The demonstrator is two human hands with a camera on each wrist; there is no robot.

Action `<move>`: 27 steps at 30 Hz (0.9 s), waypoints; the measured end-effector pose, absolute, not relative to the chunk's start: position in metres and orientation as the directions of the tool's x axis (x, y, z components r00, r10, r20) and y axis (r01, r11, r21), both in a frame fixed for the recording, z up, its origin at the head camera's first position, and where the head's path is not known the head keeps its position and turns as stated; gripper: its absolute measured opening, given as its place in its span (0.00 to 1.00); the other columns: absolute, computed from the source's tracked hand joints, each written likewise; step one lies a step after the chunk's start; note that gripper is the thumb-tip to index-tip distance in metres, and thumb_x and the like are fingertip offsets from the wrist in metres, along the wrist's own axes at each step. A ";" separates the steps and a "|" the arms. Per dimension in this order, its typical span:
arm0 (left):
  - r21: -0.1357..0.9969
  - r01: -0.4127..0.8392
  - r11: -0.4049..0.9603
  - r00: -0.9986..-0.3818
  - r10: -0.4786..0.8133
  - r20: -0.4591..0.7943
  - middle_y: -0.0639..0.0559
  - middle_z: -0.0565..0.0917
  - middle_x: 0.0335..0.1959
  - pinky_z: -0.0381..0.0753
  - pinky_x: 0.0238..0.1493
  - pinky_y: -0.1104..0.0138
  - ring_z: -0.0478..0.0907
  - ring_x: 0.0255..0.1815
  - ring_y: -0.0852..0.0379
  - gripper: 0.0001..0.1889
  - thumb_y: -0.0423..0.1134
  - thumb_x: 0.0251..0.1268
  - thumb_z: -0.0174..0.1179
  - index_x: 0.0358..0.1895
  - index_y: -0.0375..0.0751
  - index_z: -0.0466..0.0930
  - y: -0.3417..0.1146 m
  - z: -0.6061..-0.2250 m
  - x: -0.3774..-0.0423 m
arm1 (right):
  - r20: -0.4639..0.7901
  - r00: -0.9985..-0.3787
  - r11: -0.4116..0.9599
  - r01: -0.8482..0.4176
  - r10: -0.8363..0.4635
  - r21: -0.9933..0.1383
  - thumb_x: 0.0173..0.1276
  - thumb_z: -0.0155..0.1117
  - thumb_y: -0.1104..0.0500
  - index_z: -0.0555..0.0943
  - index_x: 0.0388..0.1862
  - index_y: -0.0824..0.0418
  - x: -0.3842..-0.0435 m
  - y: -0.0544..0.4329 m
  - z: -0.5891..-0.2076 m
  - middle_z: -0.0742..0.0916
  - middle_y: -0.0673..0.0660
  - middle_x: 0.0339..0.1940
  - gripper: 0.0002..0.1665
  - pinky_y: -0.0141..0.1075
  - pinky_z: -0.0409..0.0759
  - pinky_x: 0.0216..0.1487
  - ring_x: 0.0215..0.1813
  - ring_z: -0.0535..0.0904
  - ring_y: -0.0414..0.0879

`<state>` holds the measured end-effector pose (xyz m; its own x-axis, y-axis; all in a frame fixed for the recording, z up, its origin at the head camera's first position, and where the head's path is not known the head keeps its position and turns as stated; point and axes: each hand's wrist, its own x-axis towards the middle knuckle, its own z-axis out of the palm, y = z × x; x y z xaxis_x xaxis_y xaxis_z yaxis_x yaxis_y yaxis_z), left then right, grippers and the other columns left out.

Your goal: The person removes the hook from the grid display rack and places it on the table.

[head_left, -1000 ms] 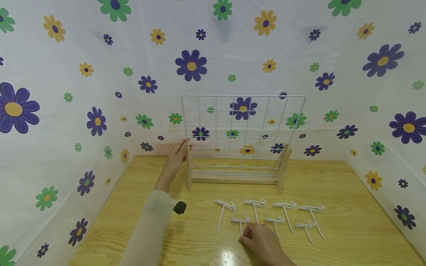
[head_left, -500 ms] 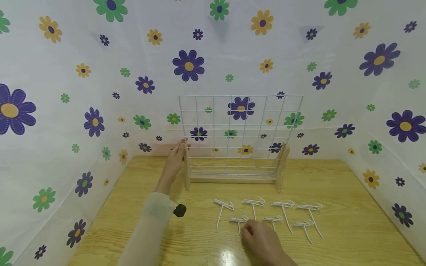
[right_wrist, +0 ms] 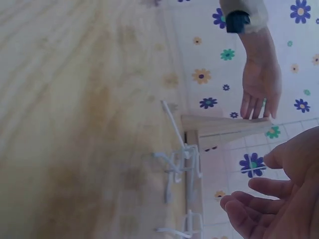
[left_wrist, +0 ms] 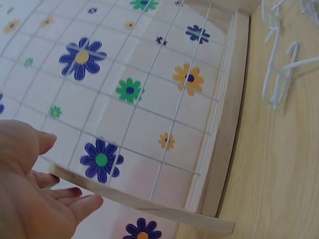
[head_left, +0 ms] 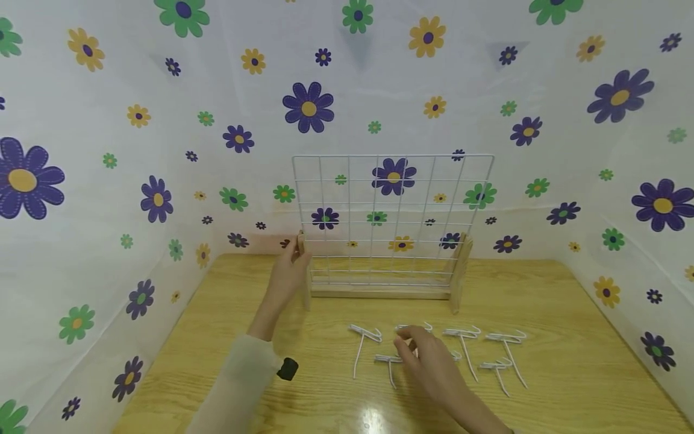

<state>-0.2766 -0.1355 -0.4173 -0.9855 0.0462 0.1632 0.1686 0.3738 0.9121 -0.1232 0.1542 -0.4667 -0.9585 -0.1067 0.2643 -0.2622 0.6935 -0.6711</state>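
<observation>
A white wire grid (head_left: 349, 193) stands upright in a wooden base (head_left: 379, 295). My left hand (head_left: 284, 280) is at the left wooden post; in the left wrist view its fingers (left_wrist: 82, 206) are extended beside the post (left_wrist: 144, 204), and contact is hard to tell. Nothing lies in its palm. Over the white wire display hooks hovers my right hand (head_left: 434, 364), fingers loosely bent and holding nothing in the right wrist view. It partly covers two hooks. Around it lie a front-left hook (head_left: 391, 367), a back-left hook (head_left: 364, 346) and several others farther right.
The wooden table (head_left: 564, 361) extends around the rack and hooks. A white flower-printed cloth (head_left: 406, 78) encloses the back and both sides, close behind the rack. A small black object (head_left: 288, 369) sits at the left sleeve cuff.
My right hand has moved forward and up over the hooks, its fingers spreading. The left hand's fingers have shifted on the post and its wrist has dropped slightly. Rack and hooks look unmoved.
</observation>
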 end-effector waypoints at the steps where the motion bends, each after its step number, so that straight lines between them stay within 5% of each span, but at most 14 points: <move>1: 0.908 0.168 0.383 -0.986 0.048 0.162 0.39 0.64 0.79 0.71 0.69 0.38 0.63 0.77 0.35 0.33 0.50 0.83 0.51 0.84 0.48 0.53 -0.134 -0.416 -0.272 | 0.262 -0.959 0.686 -0.261 -0.106 -0.679 0.75 0.67 0.58 0.85 0.52 0.65 -0.124 0.155 -0.464 0.88 0.53 0.41 0.13 0.28 0.79 0.30 0.33 0.78 0.36; 7: 0.872 0.215 0.440 -0.977 0.092 0.195 0.35 0.66 0.76 0.86 0.52 0.41 0.74 0.66 0.30 0.35 0.51 0.80 0.54 0.83 0.47 0.54 -0.129 -0.413 -0.249 | 0.236 -0.962 0.674 -0.267 -0.140 -0.689 0.80 0.62 0.49 0.79 0.66 0.66 -0.133 0.160 -0.450 0.85 0.63 0.59 0.26 0.44 0.88 0.46 0.49 0.84 0.51; 11: 0.832 0.234 0.504 -0.972 0.136 0.191 0.37 0.61 0.80 0.77 0.65 0.41 0.67 0.73 0.32 0.37 0.52 0.82 0.53 0.84 0.44 0.51 -0.127 -0.413 -0.234 | 0.244 -0.951 0.686 -0.305 -0.188 -0.661 0.81 0.58 0.44 0.73 0.73 0.65 -0.138 0.164 -0.444 0.79 0.66 0.69 0.33 0.61 0.79 0.62 0.68 0.76 0.63; 14: 0.787 0.268 0.556 -0.963 0.179 0.202 0.41 0.55 0.83 0.57 0.78 0.42 0.54 0.81 0.38 0.36 0.55 0.84 0.48 0.84 0.43 0.50 -0.125 -0.413 -0.224 | 0.258 -0.939 0.699 -0.341 -0.226 -0.628 0.80 0.58 0.41 0.68 0.77 0.65 -0.141 0.166 -0.442 0.75 0.67 0.74 0.38 0.66 0.73 0.67 0.72 0.70 0.66; 17: 0.747 0.311 0.588 -0.949 0.231 0.214 0.44 0.53 0.84 0.50 0.81 0.44 0.49 0.83 0.42 0.35 0.56 0.85 0.44 0.84 0.44 0.51 -0.122 -0.413 -0.215 | 0.281 -0.920 0.719 -0.388 -0.272 -0.577 0.80 0.58 0.41 0.63 0.80 0.65 -0.143 0.169 -0.439 0.69 0.68 0.78 0.42 0.68 0.69 0.70 0.75 0.66 0.69; 27: 0.440 0.465 0.768 -0.881 0.354 0.313 0.39 0.47 0.84 0.48 0.80 0.40 0.45 0.83 0.34 0.35 0.57 0.83 0.47 0.82 0.41 0.56 -0.117 -0.411 -0.186 | 0.335 -0.858 0.765 -0.503 -0.389 -0.402 0.77 0.62 0.41 0.51 0.85 0.63 -0.152 0.172 -0.425 0.55 0.66 0.84 0.51 0.67 0.55 0.77 0.83 0.47 0.68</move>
